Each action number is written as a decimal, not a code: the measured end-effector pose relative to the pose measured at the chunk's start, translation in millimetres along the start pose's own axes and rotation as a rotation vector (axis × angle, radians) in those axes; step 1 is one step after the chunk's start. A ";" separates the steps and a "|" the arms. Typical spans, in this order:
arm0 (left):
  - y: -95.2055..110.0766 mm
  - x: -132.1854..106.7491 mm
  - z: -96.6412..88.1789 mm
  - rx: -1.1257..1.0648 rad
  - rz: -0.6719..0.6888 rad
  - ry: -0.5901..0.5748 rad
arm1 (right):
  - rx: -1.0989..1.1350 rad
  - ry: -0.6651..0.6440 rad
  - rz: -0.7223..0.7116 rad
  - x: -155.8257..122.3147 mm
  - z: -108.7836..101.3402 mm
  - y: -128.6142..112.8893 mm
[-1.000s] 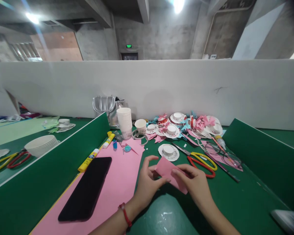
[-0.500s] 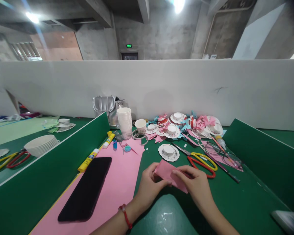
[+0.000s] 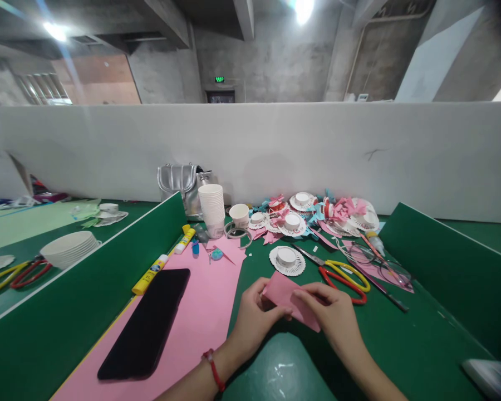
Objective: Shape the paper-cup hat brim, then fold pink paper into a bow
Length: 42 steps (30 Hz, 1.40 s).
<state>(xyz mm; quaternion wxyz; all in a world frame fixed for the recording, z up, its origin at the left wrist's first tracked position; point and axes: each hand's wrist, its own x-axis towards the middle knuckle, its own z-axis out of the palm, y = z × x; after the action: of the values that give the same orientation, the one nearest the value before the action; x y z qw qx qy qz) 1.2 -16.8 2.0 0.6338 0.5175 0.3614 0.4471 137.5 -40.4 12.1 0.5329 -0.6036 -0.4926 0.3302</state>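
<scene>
A small piece of pink paper, which looks folded, is held above the green table between both hands. My left hand, with a red bracelet on its wrist, grips the paper's left end. My right hand pinches its right part between thumb and fingers, covering some of that edge. Just beyond the paper lies a white paper hat shape with a fringed brim. Scissors with red and yellow handles rest to the right of it, close to my right hand.
A black phone lies on a large pink sheet at left, near glue sticks. Stacked paper cups, a silver bag and decorated little hats stand at the back. Glasses lie right; green dividers flank the table.
</scene>
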 end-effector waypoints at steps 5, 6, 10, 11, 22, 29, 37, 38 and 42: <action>-1.3 -0.4 -0.9 0.032 0.033 0.015 | 0.020 -0.006 0.020 0.0 0.1 1.1; -1.4 -0.4 -1.0 0.033 0.041 0.011 | 0.021 -0.010 0.019 -0.1 0.2 1.1; 0.0 -0.3 -0.4 0.025 0.056 -0.015 | 0.028 -0.028 -0.001 0.0 0.3 0.3; 0.5 0.0 -0.3 0.012 0.054 -0.016 | 0.032 -0.034 -0.008 0.3 0.1 0.2; 0.2 8.3 -10.2 -0.054 -0.025 0.260 | 0.109 -0.261 0.134 8.2 0.1 11.5; -3.9 5.3 -10.5 -0.016 -0.034 0.060 | 0.031 -0.416 0.094 3.7 2.5 14.1; 20.8 7.2 -10.3 0.137 0.074 0.062 | -0.042 -0.379 0.013 0.6 1.3 3.0; 26.0 6.9 -9.1 0.160 0.084 0.055 | -0.058 -0.362 -0.012 0.8 0.5 1.1; 39.7 5.9 -4.6 0.219 0.080 0.058 | -0.074 -0.352 -0.068 0.7 -2.0 -4.3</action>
<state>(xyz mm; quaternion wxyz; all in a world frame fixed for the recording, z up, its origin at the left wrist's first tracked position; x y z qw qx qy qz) -8.6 -7.1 40.0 0.5443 0.5844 0.4056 0.4447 138.5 -40.6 16.8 0.4267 -0.5386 -0.6103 0.3942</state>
